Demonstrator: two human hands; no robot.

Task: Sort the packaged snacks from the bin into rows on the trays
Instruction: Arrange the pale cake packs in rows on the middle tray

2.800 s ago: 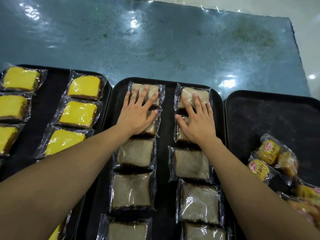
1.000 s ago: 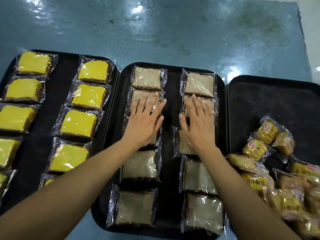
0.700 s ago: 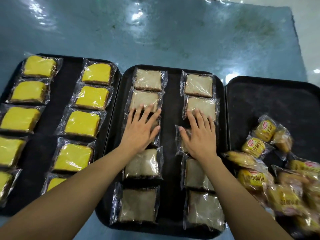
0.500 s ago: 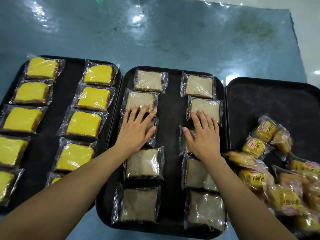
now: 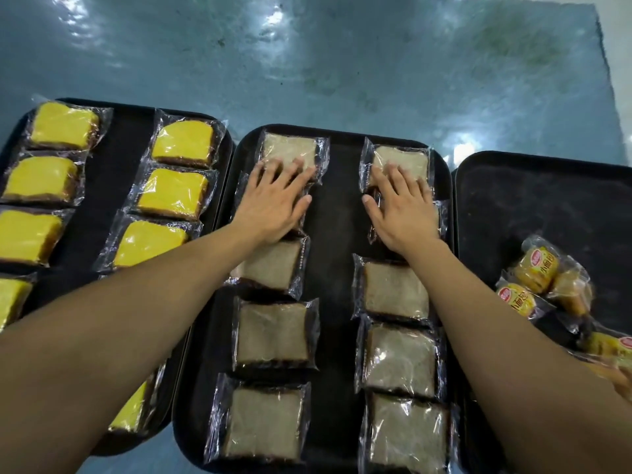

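Your left hand (image 5: 273,203) lies flat, fingers straight and spread, on the left row of brown cake packs in the middle tray (image 5: 337,213); fingertips reach onto the far left pack (image 5: 290,150), palm covers the 2nd pack of that row. Your right hand (image 5: 402,206) does the same on the right row: fingers straight, pressing flat, tips on the far right pack (image 5: 403,160), palm over the 2nd pack there. Neither hand grips anything. Middle tray holds two rows of brown packs w/ a bare black strip between; rows run near-to-far along the tray's long axis. Each pack is roughly square, clear wrap, crimped ends pointing left and right, dark crust edge toward you. Nearer packs overlap end to end: left row nearer pack (image 5: 273,333) and nearest (image 5: 265,422); right row (image 5: 396,290) and nearest (image 5: 410,436). The 3rd left pack (image 5: 273,265) sits slightly skewed. Left of the middle tray, touching its rim, the left tray (image 5: 102,186) carries yellow cake packs (image 5: 172,193), also two rows running near-to-far, same lie, crust toward you; your left forearm hides part of the inner row. Right of the middle tray, the right tray (image 5: 533,200) holds a loose heap of small yellow bun packs (image 5: 537,268) at its near right side, unsorted, pointing various ways; far part is bare black. All trays sit on a blue-green surface (image 5: 342,63).
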